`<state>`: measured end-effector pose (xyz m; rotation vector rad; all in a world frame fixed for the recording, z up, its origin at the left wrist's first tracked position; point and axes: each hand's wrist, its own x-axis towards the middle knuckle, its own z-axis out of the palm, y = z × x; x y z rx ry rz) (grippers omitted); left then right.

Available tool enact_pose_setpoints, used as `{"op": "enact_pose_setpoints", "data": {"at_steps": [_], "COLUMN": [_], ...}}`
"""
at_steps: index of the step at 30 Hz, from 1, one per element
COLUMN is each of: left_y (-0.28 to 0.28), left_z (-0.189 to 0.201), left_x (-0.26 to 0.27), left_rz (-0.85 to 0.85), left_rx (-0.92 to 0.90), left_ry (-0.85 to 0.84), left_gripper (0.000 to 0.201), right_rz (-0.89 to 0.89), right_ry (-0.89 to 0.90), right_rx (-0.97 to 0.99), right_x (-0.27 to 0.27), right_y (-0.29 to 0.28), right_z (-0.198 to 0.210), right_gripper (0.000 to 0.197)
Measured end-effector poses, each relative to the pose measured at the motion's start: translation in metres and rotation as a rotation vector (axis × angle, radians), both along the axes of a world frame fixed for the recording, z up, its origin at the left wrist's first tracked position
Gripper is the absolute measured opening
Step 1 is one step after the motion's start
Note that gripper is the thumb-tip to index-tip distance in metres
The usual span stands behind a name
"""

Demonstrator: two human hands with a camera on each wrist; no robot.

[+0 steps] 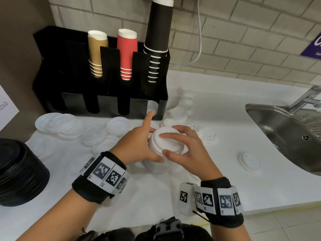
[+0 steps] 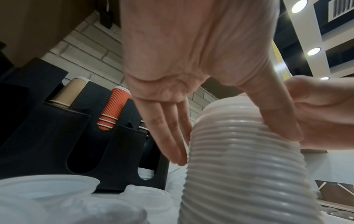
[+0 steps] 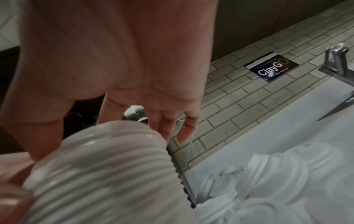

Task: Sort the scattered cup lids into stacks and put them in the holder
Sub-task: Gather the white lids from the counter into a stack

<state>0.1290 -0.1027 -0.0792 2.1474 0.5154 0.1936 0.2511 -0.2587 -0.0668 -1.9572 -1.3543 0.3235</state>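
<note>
- Both hands are on a tall stack of white cup lids (image 1: 160,146) standing on the white counter (image 1: 225,119). The left hand (image 1: 139,143) has its thumb against the near side and straight fingers along the far side, index finger pointing out toward the holder.
- The right hand (image 1: 187,150) has its fingers spread over the top lid and thumb curled onto the near rim, so it's got a hold of the stack from above.
- From the left wrist view the stack (image 2: 239,159) is a ribbed column, bottom cut off by the frame edge. The right wrist view is pretty blurry.
- Loose lids (image 1: 69,126) are scattered left of the hands, more clear-ish ones (image 1: 184,105) are piled by the holder's right end, and one lid (image 1: 249,161) sits alone near the sink (image 1: 278,124). White on white, so hard to count.
- The black holder (image 1: 104,80) stands against the tiled wall: gold cups (image 1: 96,54), red cups (image 1: 126,53) and black cups (image 1: 157,40) in the back slots. The front right slot shows something whitish; the other front slots look dark.
- A stack of black lids (image 1: 19,173) sits at the far left, partly cut off.
</note>
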Motion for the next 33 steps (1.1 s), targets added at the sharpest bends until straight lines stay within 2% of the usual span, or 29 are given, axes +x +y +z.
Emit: {"op": "enact_pose_setpoints", "data": {"at_steps": [5,8,10,12,13,16,18,20,22,24,27,30,33], "left_y": [-0.001,-0.002,-0.002,-0.003,-0.003,-0.002,0.000,0.002,0.002,0.003,0.003,0.003,0.004], "left_z": [0.000,0.002,0.002,0.004,0.005,0.004,0.004,0.004,0.004,0.004,0.004,0.003,0.003], "left_x": [0.000,-0.001,-0.002,-0.003,-0.003,-0.002,0.000,0.001,0.001,0.001,0.001,0.002,0.003], "left_rz": [-0.005,-0.011,-0.026,-0.042,-0.047,-0.044,-0.028,-0.020,-0.015,-0.014,-0.018,-0.017,-0.025], "left_rx": [0.020,0.027,0.045,0.053,0.047,0.043,0.056,0.066,0.068,0.065,0.052,0.046,0.050], "left_ry": [-0.005,-0.004,-0.020,-0.044,-0.045,-0.037,-0.017,0.002,0.012,0.015,0.011,0.022,0.033], "left_gripper": [0.142,0.137,0.117,0.086,0.079,0.077,0.076,0.078,0.078,0.078,0.077,0.077,0.079], "right_rz": [0.003,0.012,0.013,0.021,0.030,0.119,0.187,0.109,-0.080,-0.222,-0.311,-0.358,-0.347], "right_ry": [-0.061,-0.037,-0.004,0.024,0.036,0.078,0.183,0.273,0.242,0.160,-0.048,-0.025,-0.004], "right_rx": [-0.074,-0.097,-0.097,-0.081,-0.078,-0.114,-0.086,-0.056,-0.145,-0.346,-0.658,-0.754,-0.763], "right_x": [-0.003,-0.002,0.000,0.001,0.001,0.010,0.028,0.058,0.096,0.130,0.162,0.171,0.175], "right_y": [0.004,0.004,0.002,0.000,-0.002,-0.005,-0.002,0.009,0.029,0.056,0.090,0.112,0.123], "right_z": [0.005,0.004,0.002,0.002,0.002,0.006,0.013,0.022,0.028,0.028,0.019,0.007,-0.006], "right_gripper": [0.042,0.043,0.042,0.040,0.039,0.039,0.031,0.019,0.015,0.020,0.047,0.067,0.069]}}
